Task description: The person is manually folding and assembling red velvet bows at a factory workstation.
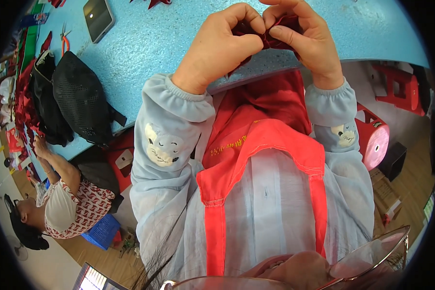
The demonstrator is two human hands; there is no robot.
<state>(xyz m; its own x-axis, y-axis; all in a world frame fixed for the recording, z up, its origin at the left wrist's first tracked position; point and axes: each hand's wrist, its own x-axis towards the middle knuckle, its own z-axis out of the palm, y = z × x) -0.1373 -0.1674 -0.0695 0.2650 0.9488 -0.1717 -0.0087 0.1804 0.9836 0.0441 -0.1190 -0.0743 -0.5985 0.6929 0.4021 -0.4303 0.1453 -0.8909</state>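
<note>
Both my hands meet over the near edge of the blue speckled table (pixel 145 53). Between them is a dark red piece of fabric (pixel 284 24), folded and partly hidden by my fingers. My left hand (pixel 222 43) pinches it with thumb and curled fingers. From the other side, my right hand (pixel 309 38) grips it between thumb and fingertips. A corner of the dark red cloth pokes out below my left hand. Light blue sleeve covers with a cartoon face are on both forearms, and a red apron (pixel 256 106) hangs below the table edge.
A phone (pixel 99 18) lies at the upper left, near orange-handled pliers (pixel 65 43). A black mesh bag (pixel 79 92) sits on the table's left part. Beyond it, a person (pixel 67 198) works beside piled dark red pieces. Red stools (pixel 398 89) stand at right.
</note>
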